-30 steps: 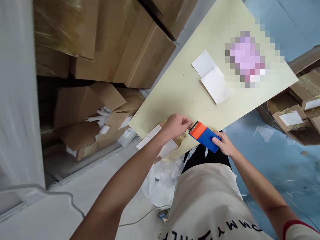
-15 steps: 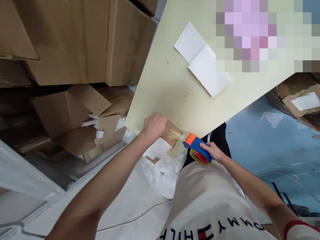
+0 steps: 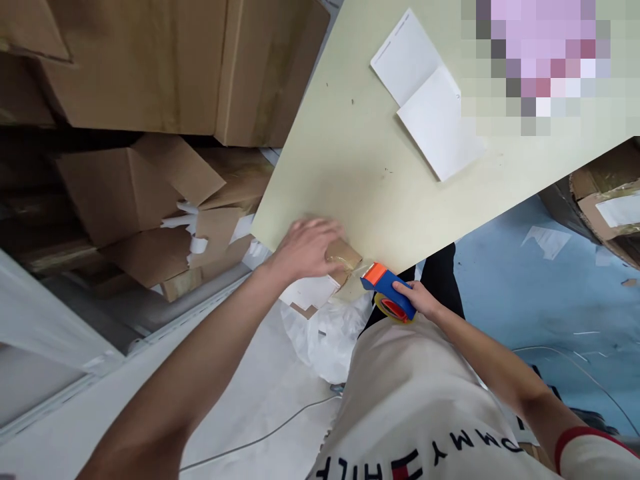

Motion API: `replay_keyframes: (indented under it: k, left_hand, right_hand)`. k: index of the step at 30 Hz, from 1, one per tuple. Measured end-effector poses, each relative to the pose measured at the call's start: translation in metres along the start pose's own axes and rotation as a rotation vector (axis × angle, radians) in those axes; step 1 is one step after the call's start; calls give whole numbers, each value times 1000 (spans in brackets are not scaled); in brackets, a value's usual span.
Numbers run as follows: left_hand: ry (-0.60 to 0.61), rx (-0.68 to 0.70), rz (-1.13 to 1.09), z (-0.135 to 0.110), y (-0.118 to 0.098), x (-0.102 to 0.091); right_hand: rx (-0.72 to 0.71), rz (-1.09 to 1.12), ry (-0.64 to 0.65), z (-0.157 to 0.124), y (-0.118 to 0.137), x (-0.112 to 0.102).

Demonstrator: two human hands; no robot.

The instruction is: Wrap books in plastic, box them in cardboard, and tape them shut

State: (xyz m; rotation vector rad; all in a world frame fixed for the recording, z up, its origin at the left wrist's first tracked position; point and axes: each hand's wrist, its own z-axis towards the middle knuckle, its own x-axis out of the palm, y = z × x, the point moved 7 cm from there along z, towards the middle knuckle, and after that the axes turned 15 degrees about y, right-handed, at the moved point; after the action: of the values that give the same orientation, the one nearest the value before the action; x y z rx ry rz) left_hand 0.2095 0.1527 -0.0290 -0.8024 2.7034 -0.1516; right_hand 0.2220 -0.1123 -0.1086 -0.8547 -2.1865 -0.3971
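At the near corner of the table, my left hand lies over a small cardboard box, its fingers stretched out and partly blurred. The hand hides much of the box. Clear tape runs across the box's right end, and a white label covers its near side. My right hand grips a blue and orange tape dispenser with a roll in it. The dispenser's orange front is just right of the box, with a strip of clear tape between them.
Two white cards overlap on the pale table. Large cartons and torn cardboard fill the left side. A white plastic bag hangs below the table edge. Another carton stands at right. A cable crosses the floor.
My left hand has gone from a closed fist to outstretched fingers over the box. The dispenser has shifted slightly left and up in view, and the camera view has moved a little.
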Motion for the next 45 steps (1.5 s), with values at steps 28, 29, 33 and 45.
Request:
replay_keyframes:
  k: [28,29,33,45]
  left_hand:
    - [-709,-304,-435,-47,45,26]
    - [-708,-304,-429,-48,44,26]
    - [-704,-330,-426,-51,45,23]
    - [-721,-427,-447,-53,34,30]
  right_hand:
    - [-237,-610,45,48,230,59]
    - [-267,-654,58,44,230,60]
    - [-225,-835,210,33,221,69]
    - [-53,-1249,106,-49,161,20]
